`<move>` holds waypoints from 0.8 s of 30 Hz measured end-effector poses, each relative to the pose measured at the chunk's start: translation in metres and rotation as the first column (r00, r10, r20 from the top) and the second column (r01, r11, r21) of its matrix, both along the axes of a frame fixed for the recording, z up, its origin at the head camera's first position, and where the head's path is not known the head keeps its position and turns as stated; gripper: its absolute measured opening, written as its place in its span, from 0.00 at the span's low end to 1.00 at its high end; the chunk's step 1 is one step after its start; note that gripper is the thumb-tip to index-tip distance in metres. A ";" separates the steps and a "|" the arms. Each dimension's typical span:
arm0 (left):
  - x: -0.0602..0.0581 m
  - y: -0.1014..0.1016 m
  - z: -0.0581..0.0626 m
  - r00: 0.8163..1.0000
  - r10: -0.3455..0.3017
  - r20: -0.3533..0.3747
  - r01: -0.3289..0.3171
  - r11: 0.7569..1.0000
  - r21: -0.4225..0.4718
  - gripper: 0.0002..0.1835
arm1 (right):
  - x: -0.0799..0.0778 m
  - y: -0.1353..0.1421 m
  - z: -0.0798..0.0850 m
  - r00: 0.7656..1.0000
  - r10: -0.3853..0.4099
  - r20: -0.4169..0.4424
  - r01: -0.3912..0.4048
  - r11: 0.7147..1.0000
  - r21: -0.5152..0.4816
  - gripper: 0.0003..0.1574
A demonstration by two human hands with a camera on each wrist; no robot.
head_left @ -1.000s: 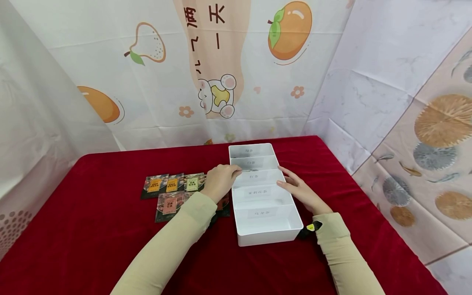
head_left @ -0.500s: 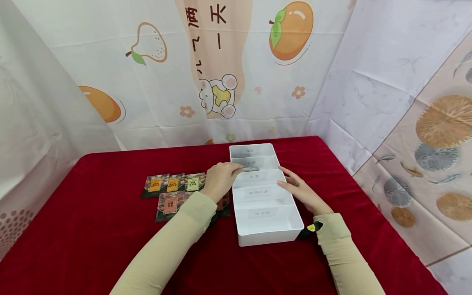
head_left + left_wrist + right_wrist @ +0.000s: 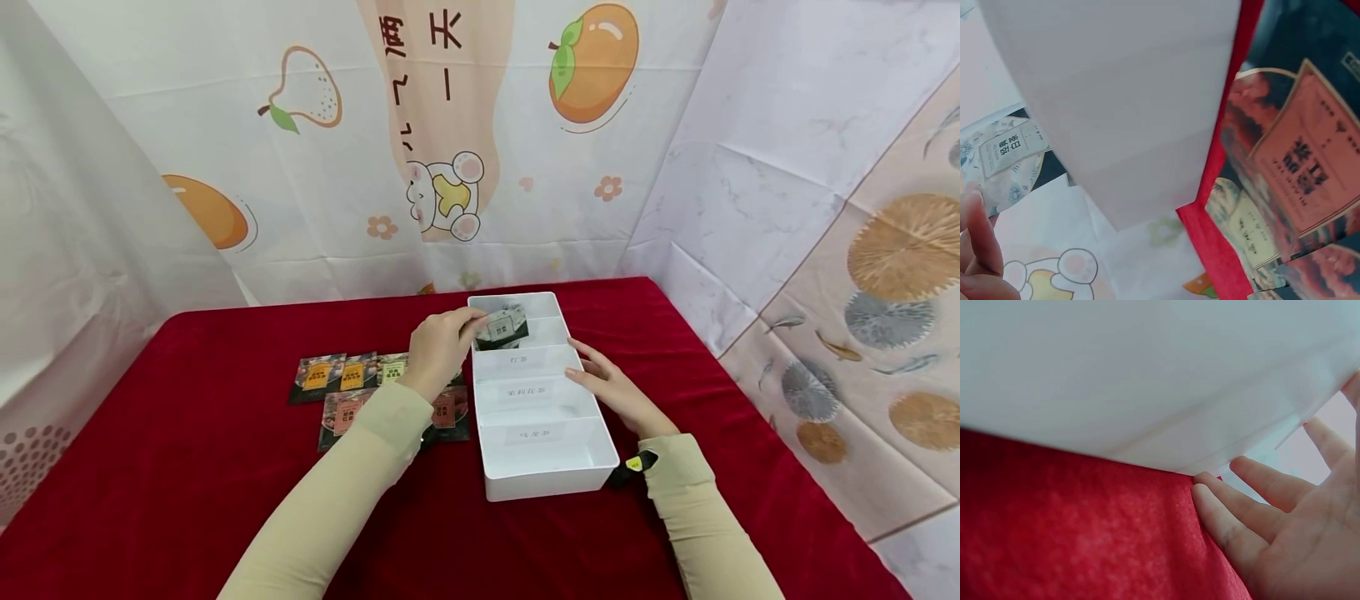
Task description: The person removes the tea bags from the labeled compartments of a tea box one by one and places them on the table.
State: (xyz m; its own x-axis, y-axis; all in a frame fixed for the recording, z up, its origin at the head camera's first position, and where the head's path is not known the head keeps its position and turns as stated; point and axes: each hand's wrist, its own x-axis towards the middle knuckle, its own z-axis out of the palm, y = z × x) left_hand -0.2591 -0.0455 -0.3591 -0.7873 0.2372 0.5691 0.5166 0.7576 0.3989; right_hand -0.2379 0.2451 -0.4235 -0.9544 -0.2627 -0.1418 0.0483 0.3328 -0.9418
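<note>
My left hand [image 3: 442,343] pinches a grey-and-dark tea sachet [image 3: 504,327] by its left side, above the far compartments of a long white divided box [image 3: 547,485]. In the left wrist view the fingers [image 3: 984,234] and thumb hold the sachet's edge, its pale floral face and grey label showing beside the box wall. Printed labels mark the box's compartments. My right hand [image 3: 617,392] rests against the box's right side with fingers spread. The right wrist view shows those straight fingertips [image 3: 1210,503] right at the box's lower wall.
Left of the box, several tea sachets lie in two rows on the red cloth, among them an orange-labelled sachet [image 3: 317,377] and a red-labelled sachet [image 3: 450,412]. My left forearm covers part of the front row. A printed curtain [image 3: 315,208] hangs behind the table.
My left hand has lifted the tea sachet up out of the box's second compartment from the far end, bringing its face into view. The right hand and box stay put.
</note>
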 end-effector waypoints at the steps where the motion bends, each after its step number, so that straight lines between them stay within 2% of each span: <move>1: 0.000 -0.001 0.002 1.000 0.002 0.002 -0.002 1.000 0.014 0.12 | 0.000 0.000 0.000 1.000 -0.001 0.002 0.001 1.000 -0.001 0.45; 9: 0.001 -0.008 0.016 1.000 0.026 0.018 -0.027 0.995 0.094 0.13 | 0.001 0.000 0.000 1.000 -0.003 0.001 0.003 1.000 0.000 0.45; 16: 0.002 -0.017 0.024 0.999 0.043 0.022 -0.045 0.992 0.114 0.12 | 0.000 0.000 0.000 1.000 0.001 -0.001 -0.001 1.000 0.002 0.46; 24: 0.007 -0.031 0.031 0.997 0.041 0.072 -0.051 0.989 0.136 0.12 | 0.000 0.001 -0.001 1.000 0.004 0.000 -0.004 1.000 -0.009 0.45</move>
